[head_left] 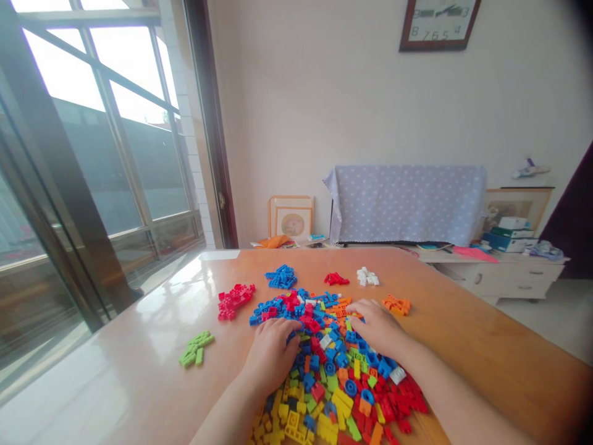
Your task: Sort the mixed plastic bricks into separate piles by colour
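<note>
A large mixed pile of plastic building bricks (330, 368) lies on the table in red, blue, yellow, green, orange and white. My left hand (274, 347) rests over the pile's left side, fingers bent and thumb apart. Blue brick shows in the gap between its thumb and forefinger; no firm grip is visible. On the upper right of the pile is my right hand (377, 322), fingers reaching left and thumb spread away from them. Orange bricks (339, 308) lie by its fingertips. Both hands partly cover the bricks beneath them.
Around the pile sit sorted heaps: green bricks (196, 349), pinkish-red bricks (235, 301), blue bricks (281, 277), red bricks (336, 279), white bricks (367, 276) and orange bricks (397, 304). The wooden table (467, 321) reaches toward a low white cabinet (519, 279) by the wall.
</note>
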### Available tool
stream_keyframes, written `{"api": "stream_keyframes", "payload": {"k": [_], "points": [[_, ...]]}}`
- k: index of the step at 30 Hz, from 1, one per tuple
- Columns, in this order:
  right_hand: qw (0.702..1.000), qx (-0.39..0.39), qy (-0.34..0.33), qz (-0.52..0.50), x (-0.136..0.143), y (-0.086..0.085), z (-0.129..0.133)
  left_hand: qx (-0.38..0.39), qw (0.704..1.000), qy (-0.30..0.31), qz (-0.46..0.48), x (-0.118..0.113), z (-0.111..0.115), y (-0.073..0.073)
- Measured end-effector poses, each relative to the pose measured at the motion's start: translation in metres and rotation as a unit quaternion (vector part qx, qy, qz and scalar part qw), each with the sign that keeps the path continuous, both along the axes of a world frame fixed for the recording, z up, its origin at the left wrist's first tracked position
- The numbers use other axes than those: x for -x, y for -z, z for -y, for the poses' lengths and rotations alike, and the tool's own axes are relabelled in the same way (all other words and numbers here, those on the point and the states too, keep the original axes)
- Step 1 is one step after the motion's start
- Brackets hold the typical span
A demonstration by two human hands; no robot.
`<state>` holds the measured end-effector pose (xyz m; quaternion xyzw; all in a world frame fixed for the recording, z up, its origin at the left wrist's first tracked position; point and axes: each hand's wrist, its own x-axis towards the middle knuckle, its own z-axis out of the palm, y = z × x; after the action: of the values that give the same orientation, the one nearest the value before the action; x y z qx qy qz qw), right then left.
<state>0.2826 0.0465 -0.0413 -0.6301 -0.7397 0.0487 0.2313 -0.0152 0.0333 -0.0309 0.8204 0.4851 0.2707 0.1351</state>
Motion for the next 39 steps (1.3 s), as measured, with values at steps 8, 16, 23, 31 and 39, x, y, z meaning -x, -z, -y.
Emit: {"api": "stream_keyframes", "payload": {"k": [8,16,23,31,39], "points": [[0.998,-0.021,-0.057,-0.025,0.02,0.0,0.007,0.041,0.988,-0.071,0.131,0.011,-0.003,-0.006],[0.992,-0.036,-0.121,-0.026,0.043,-0.009,0.021,0.033,0.998,-0.053,0.031,0.015,0.005,-0.021],[0.992,-0.034,-0.118,-0.022,0.049,-0.008,0.025,-0.01,0.996,-0.048,-0.08,0.0,0.012,-0.011],[0.991,-0.035,-0.122,-0.031,0.053,-0.003,0.026,0.015,0.999,-0.029,0.034,-0.004,0.008,-0.007],[0.983,-0.082,-0.148,-0.073,0.066,-0.013,0.036,0.288,0.833,0.023,0.472,-0.006,0.012,-0.023]]}}
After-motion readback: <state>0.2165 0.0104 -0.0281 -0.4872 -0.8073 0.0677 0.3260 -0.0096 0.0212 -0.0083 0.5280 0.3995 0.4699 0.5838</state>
